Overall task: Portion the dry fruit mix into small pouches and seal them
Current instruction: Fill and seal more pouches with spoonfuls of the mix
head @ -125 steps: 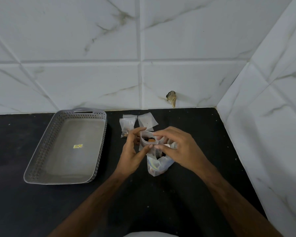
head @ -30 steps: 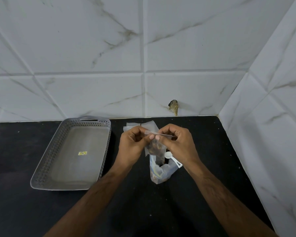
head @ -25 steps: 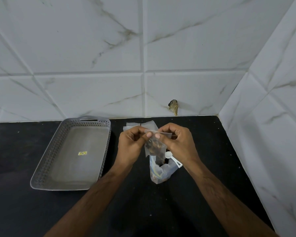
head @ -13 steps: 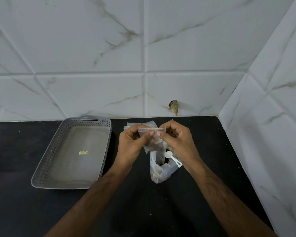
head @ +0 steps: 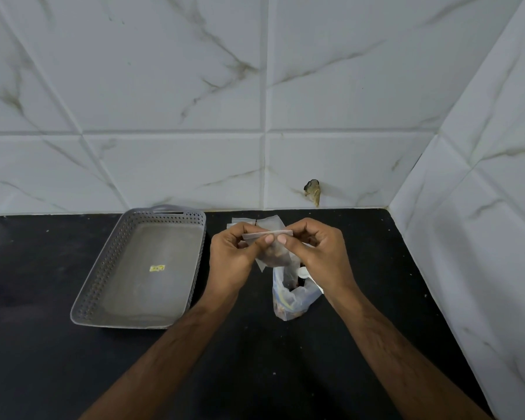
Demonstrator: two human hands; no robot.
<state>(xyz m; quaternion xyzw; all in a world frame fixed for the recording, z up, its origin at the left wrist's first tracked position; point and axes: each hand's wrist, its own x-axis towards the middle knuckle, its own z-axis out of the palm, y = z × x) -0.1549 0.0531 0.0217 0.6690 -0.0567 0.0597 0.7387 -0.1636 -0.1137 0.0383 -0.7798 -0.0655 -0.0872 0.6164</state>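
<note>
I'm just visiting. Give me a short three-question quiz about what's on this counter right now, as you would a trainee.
1. True or false: the grey perforated tray holds filled pouches.
2. What do the left hand and right hand pinch together?
3. The large bag of dry fruit mix stands: A) inside the tray B) on the black counter, below the hands.

Key
1. False: it holds no pouches, only a small yellow sticker.
2. The top strip of a small clear pouch.
3. B
</note>
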